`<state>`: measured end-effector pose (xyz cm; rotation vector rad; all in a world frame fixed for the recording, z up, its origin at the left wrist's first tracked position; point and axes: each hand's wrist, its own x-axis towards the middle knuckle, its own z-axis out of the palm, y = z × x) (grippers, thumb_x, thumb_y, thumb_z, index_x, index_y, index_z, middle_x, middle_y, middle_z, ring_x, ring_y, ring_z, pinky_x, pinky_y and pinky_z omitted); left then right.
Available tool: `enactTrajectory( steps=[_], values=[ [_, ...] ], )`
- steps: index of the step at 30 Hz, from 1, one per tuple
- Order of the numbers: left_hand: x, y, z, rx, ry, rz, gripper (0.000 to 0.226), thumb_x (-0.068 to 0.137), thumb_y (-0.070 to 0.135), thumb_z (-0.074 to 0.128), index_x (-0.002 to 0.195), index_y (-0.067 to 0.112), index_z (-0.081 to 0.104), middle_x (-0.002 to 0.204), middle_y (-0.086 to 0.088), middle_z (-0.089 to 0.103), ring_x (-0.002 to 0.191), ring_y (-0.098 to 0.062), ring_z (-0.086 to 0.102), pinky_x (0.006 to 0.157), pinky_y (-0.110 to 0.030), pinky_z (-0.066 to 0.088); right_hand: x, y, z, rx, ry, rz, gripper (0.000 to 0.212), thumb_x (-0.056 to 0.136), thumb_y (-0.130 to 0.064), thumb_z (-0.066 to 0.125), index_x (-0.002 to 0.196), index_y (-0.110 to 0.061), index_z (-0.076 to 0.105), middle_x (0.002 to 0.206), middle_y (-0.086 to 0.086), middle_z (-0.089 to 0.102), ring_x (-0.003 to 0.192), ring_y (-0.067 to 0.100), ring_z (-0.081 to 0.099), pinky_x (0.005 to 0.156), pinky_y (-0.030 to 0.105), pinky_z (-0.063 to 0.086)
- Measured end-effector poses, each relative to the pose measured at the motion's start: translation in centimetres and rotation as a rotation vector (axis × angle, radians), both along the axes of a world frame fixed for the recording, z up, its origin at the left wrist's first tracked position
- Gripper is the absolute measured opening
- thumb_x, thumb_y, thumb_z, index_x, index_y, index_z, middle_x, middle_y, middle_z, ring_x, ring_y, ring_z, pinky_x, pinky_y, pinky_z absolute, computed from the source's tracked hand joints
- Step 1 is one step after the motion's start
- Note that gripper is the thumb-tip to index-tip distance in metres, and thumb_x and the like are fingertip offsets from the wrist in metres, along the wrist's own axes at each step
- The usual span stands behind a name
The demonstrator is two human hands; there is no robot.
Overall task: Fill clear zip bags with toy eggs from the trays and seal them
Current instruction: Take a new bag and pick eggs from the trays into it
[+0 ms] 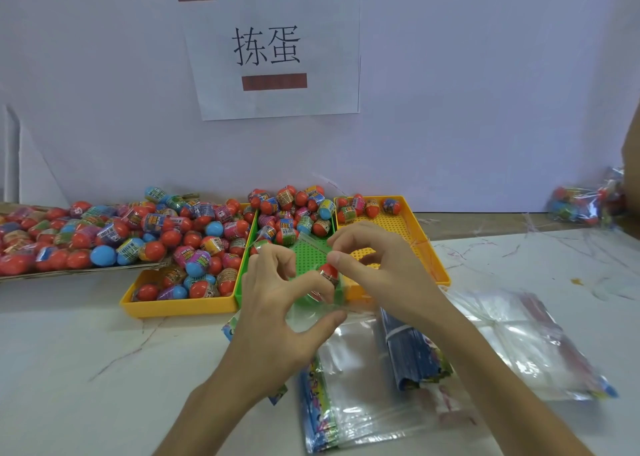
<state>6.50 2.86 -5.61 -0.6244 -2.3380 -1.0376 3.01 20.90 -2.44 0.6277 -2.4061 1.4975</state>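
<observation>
A clear zip bag (pixel 313 311) is held up in front of the green tray (pixel 311 254). My left hand (pixel 280 303) pinches its left side between thumb and fingers. My right hand (pixel 377 265) pinches the bag's top edge from the right. A red toy egg (pixel 328 272) shows between the two hands, apparently inside the bag. The left yellow tray (pixel 173 306) is heaped with toy eggs (pixel 194 247). The green tray carries eggs at its far end, and the right yellow tray (pixel 429 247) has a few eggs (pixel 367 207) along its back.
A flat board (pixel 69 272) piled with eggs lies at far left. Stacks of empty zip bags (pixel 363 386) and printed cards (pixel 412 355) lie near the front; more bags (pixel 519 334) sit right. Filled bags (pixel 581 206) rest at the far right by the white wall.
</observation>
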Motion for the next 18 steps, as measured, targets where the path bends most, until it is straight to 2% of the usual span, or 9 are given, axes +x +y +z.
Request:
enactTrajectory(
  steps=[4,8,12,18],
  values=[
    [0.07,-0.02,0.38,0.039,-0.036,-0.013,0.027,0.074,0.058,0.068,0.090,0.036,0.063,0.099,0.008,0.034,0.106,-0.011,0.038,0.093,-0.015,0.027,0.06,-0.07,-0.05,-0.028,-0.055,0.038,0.014,0.092,-0.016,0.071,0.083,-0.025,0.065,0.100,-0.008,0.068,0.089,0.013,0.066,0.077,0.041,0.056],
    [0.21,-0.07,0.58,0.058,-0.085,-0.035,0.029,0.073,0.059,0.067,0.091,0.036,0.067,0.100,0.008,0.035,0.108,-0.007,0.035,0.093,-0.012,0.025,0.02,-0.14,-0.20,-0.039,-0.063,0.067,0.007,0.094,-0.015,0.070,0.088,-0.018,0.068,0.089,-0.005,0.071,0.077,0.020,0.069,0.070,0.041,0.057],
    [0.26,-0.04,0.76,0.057,-0.102,-0.041,0.024,0.074,0.059,0.067,0.082,0.036,0.072,0.097,0.005,0.037,0.106,-0.010,0.037,0.092,-0.016,0.027,0.12,-0.28,-0.21,-0.036,-0.052,0.081,0.004,0.096,-0.015,0.068,0.093,-0.017,0.070,0.089,-0.005,0.070,0.080,0.023,0.069,0.075,0.047,0.057],
    [0.29,-0.20,1.06,0.078,-0.117,-0.032,0.022,0.075,0.059,0.065,0.084,0.040,0.073,0.096,0.007,0.037,0.106,-0.012,0.038,0.091,-0.016,0.027,0.13,-0.11,0.00,-0.015,-0.077,0.103,0.011,0.097,-0.013,0.063,0.095,-0.017,0.073,0.088,-0.003,0.072,0.081,0.026,0.069,0.077,0.052,0.056]
  ],
)
